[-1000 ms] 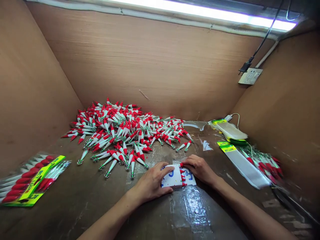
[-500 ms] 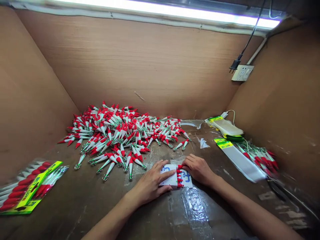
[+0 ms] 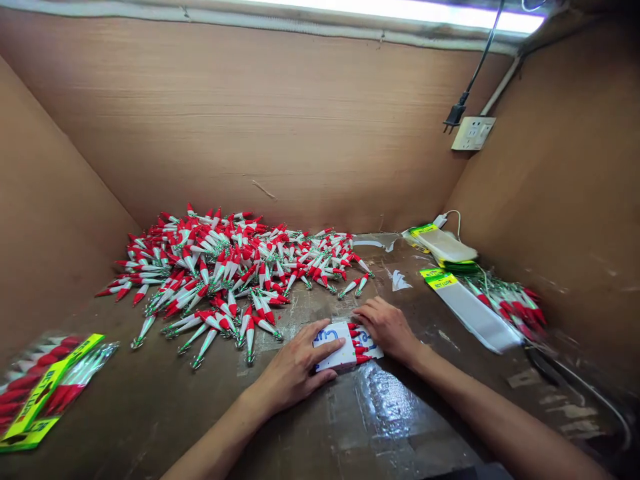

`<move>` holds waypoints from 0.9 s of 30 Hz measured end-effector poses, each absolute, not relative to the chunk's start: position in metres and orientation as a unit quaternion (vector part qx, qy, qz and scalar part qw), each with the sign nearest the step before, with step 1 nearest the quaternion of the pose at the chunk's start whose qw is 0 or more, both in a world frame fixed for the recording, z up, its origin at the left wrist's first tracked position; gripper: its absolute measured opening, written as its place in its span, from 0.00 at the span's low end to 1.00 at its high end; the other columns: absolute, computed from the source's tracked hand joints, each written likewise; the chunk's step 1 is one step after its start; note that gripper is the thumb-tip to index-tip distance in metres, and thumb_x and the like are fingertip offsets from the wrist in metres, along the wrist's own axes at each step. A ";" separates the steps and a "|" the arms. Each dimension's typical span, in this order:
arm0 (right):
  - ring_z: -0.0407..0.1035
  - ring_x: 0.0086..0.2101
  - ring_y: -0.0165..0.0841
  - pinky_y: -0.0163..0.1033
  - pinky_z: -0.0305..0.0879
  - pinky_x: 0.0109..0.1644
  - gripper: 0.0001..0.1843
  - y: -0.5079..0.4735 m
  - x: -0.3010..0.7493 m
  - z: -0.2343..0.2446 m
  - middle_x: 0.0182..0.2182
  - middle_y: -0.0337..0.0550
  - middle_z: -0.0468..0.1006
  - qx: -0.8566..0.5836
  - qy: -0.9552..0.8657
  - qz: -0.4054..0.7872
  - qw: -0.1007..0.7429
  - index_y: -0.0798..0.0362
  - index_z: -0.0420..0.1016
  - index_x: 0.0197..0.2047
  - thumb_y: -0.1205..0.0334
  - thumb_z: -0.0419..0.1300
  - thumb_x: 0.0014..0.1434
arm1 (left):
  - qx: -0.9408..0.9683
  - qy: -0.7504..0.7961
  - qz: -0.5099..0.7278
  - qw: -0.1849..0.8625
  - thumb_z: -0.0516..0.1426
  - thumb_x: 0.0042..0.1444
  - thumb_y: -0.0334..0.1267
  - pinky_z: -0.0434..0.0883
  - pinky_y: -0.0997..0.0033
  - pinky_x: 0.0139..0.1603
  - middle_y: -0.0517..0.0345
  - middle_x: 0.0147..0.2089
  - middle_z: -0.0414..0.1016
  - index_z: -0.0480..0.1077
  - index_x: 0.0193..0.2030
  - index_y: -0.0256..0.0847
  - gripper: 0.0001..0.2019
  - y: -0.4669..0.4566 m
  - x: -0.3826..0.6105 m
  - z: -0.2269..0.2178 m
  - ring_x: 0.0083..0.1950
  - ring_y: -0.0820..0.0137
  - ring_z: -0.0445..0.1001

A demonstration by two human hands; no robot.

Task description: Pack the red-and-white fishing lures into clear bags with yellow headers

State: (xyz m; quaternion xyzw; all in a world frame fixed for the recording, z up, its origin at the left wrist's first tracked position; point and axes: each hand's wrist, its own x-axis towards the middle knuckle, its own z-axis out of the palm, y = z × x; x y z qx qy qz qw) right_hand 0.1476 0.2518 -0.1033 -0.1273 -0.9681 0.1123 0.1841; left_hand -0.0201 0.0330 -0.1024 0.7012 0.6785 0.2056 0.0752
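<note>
A white cardboard piece with blue handwriting lies on the table in front of me. Red tips of several squid jigs stick out side by side from its right end, over a second lettered white flap. My left hand grips the piece from the left, index finger across its top and thumb along the near edge. At the far right corner, my right hand is closed with fingers bent beside the red tips; its fingertips are partly hidden. Behind them spreads a big pile of red-and-white squid jigs with green hooks.
Filled packs with yellow-green labels lie at the left. On the right are a clear bag, a stack of bags and more jigs. Cardboard walls surround the table. A plug hangs near a socket.
The view has shifted, so the scene sits slightly further left. Both hands stay at the white cardboard piece, which appears turned slightly, with the red tips showing more clearly.
</note>
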 end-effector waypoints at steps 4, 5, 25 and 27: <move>0.71 0.37 0.34 0.36 0.61 0.38 0.07 0.255 0.157 -0.103 0.36 0.39 0.79 -0.146 -0.955 0.215 0.141 0.49 0.75 0.39 0.55 0.60 0.66 | 0.701 0.681 0.202 0.068 0.61 0.61 0.45 0.64 0.44 0.66 0.53 0.75 0.48 0.56 0.71 0.61 0.33 0.033 -0.018 -0.101 0.70 0.51 0.58; 0.72 0.36 0.34 0.36 0.61 0.38 0.07 0.255 0.157 -0.105 0.35 0.39 0.79 -0.140 -0.956 0.223 0.126 0.49 0.75 0.39 0.55 0.62 0.65 | 0.703 0.680 0.199 0.069 0.61 0.61 0.45 0.64 0.45 0.66 0.53 0.75 0.47 0.56 0.71 0.61 0.33 0.033 -0.017 -0.100 0.71 0.51 0.58; 0.73 0.35 0.32 0.34 0.63 0.39 0.10 0.257 0.150 -0.102 0.34 0.41 0.80 -0.069 -0.934 0.325 0.127 0.51 0.81 0.38 0.60 0.59 0.67 | 0.704 0.675 0.201 0.088 0.61 0.62 0.42 0.60 0.45 0.69 0.54 0.77 0.43 0.55 0.71 0.61 0.32 0.035 -0.022 -0.100 0.74 0.51 0.52; 0.73 0.36 0.32 0.34 0.62 0.39 0.11 0.260 0.151 -0.102 0.35 0.41 0.79 -0.052 -0.946 0.295 0.126 0.50 0.82 0.39 0.59 0.58 0.68 | 0.705 0.674 0.203 0.090 0.61 0.62 0.42 0.60 0.46 0.69 0.53 0.77 0.43 0.54 0.71 0.59 0.33 0.036 -0.022 -0.099 0.74 0.52 0.52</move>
